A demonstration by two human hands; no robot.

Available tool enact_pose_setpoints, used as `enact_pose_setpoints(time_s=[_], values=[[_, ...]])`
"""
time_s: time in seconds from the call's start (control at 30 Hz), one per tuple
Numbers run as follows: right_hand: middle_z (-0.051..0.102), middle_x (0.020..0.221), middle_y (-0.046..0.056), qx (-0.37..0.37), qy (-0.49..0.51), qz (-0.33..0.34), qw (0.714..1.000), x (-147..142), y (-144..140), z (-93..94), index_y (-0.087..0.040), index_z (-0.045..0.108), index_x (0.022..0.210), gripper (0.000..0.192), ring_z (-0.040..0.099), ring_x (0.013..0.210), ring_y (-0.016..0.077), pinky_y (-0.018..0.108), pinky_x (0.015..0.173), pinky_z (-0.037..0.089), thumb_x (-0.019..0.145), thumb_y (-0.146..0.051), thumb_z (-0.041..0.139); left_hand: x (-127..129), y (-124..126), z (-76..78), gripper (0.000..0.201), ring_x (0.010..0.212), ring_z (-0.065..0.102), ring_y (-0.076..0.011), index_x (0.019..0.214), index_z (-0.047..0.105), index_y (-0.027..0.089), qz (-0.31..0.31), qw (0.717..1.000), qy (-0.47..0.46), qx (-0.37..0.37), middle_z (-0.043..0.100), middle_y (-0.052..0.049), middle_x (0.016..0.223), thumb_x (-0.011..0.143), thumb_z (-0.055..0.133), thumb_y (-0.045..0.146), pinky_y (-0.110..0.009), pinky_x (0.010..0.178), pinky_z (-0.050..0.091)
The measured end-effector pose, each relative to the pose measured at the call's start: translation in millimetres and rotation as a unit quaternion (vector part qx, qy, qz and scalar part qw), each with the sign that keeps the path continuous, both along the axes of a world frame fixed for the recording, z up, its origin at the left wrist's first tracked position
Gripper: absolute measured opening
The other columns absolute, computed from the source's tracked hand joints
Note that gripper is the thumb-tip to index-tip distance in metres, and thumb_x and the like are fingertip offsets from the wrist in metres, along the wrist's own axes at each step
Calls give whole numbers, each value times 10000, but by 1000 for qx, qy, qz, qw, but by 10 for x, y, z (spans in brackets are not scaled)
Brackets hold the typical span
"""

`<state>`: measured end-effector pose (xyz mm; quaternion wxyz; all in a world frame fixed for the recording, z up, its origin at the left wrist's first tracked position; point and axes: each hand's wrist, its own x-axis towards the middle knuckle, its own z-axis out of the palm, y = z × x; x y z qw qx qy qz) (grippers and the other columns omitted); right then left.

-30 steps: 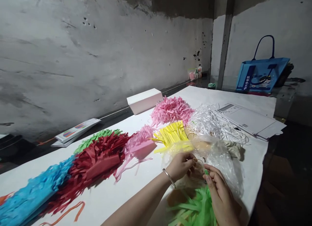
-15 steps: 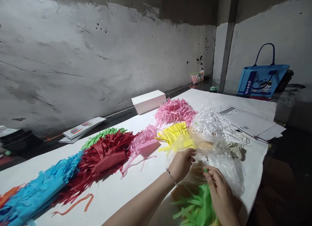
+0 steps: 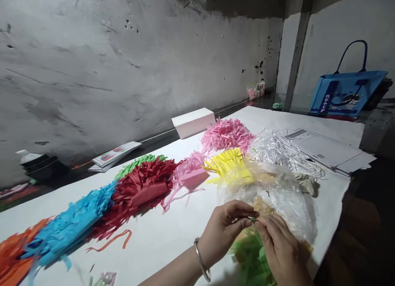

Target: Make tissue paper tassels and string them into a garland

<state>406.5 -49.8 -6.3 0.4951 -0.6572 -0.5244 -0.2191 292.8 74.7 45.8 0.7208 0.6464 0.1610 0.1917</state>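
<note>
My left hand [image 3: 224, 232], a bangle on its wrist, and my right hand [image 3: 279, 249] meet at their fingertips over the top of a bunch of green fringed paper [image 3: 249, 259]. Both pinch that top, and something thin and pale shows between the fingers. Just behind the hands lies a crumpled clear plastic bag [image 3: 277, 199]. Beyond it sit yellow fringed paper [image 3: 228, 164] and a pile of white shredded strips [image 3: 274, 150].
Along the white-covered table [image 3: 160, 240] lie fringed bundles: orange [image 3: 12, 253], blue [image 3: 68, 224], red [image 3: 138, 191], green [image 3: 137, 163], pink [image 3: 226, 134]. A white box [image 3: 193, 122], printed sheets [image 3: 327, 152] and a blue bag [image 3: 347, 90] stand further back. The table edge runs at right.
My left hand came back from the plastic bag toward me and now meets the right hand at the green bunch. The view shifted right, so everything slid across the frame.
</note>
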Motion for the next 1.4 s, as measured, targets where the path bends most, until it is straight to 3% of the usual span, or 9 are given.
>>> enact_pose_setpoints(time_s=[0.13, 0.23, 0.3, 0.47, 0.77, 0.97, 1.07, 1.2, 1.4], values=[[710, 809, 25, -21, -44, 48, 998, -92, 18, 177, -200, 600, 941, 188, 691, 737, 169, 317, 765, 516, 1025, -196, 431, -166, -58, 36, 286, 911, 727, -214, 1001, 712, 162, 25, 996, 4, 83, 775, -116, 982, 850, 761, 400, -311, 829, 566], [695, 784, 7, -52, -54, 93, 993, -121, -4, 238, -213, 570, 924, 184, 684, 721, 166, 323, 776, 506, 1010, -153, 419, -272, -75, 47, 201, 778, 680, -176, 919, 715, 158, 72, 981, 1, 182, 737, -86, 869, 858, 751, 346, -272, 729, 546], [673, 751, -13, -84, -41, 129, 987, -141, -25, 253, -225, 550, 902, 197, 667, 692, 160, 320, 755, 507, 1008, -143, 405, -336, -94, 50, 168, 719, 641, -154, 862, 697, 155, 90, 975, -1, 205, 707, -64, 806, 851, 755, 313, -251, 685, 527], [625, 715, -19, -111, 16, 174, 978, -243, -62, 239, -241, 528, 868, 221, 617, 676, 161, 281, 633, 502, 1028, -190, 383, -473, -153, 56, 171, 709, 628, -146, 881, 674, 154, 78, 985, 6, 154, 693, -50, 787, 847, 755, 301, -233, 672, 519], [633, 715, 7, -78, -62, 103, 990, -566, -44, 77, -213, 552, 940, 152, 636, 675, 183, 313, 696, 493, 1014, -179, 423, -784, -234, 44, 48, 748, 705, -173, 875, 728, 149, 93, 986, 32, 137, 743, -73, 817, 850, 708, 185, -252, 721, 562], [617, 732, -1, -129, 31, 214, 968, -759, -66, 62, -237, 520, 886, 190, 634, 689, 160, 252, 634, 499, 1033, -211, 402, -1041, -327, 39, 101, 758, 688, -167, 892, 730, 160, 142, 969, 27, 201, 732, -70, 831, 865, 642, 118, -243, 713, 558], [606, 704, -6, -128, 14, 222, 966, -846, -61, 83, -237, 511, 875, 186, 622, 646, 158, 252, 620, 501, 1016, -178, 407, -1166, -388, 24, 89, 771, 686, -169, 889, 726, 160, 157, 967, 29, 198, 733, -72, 837, 880, 640, 139, -245, 727, 557], [633, 722, -1, -122, -2, 232, 965, -984, -60, 87, -230, 530, 920, 157, 630, 636, 156, 254, 635, 516, 1006, -171, 412, -1328, -467, -22, 65, 786, 695, -175, 891, 712, 158, 186, 972, 34, 137, 737, -70, 847, 860, 658, 141, -260, 752, 562], [646, 754, -7, -185, 61, 298, 935, -1162, -102, 97, -240, 556, 914, 171, 661, 698, 141, 216, 645, 519, 1016, -192, 427, -1604, -498, 21, 132, 724, 698, -161, 905, 682, 148, 203, 977, 59, 25, 748, -60, 804, 779, 712, 129, -246, 702, 562]])
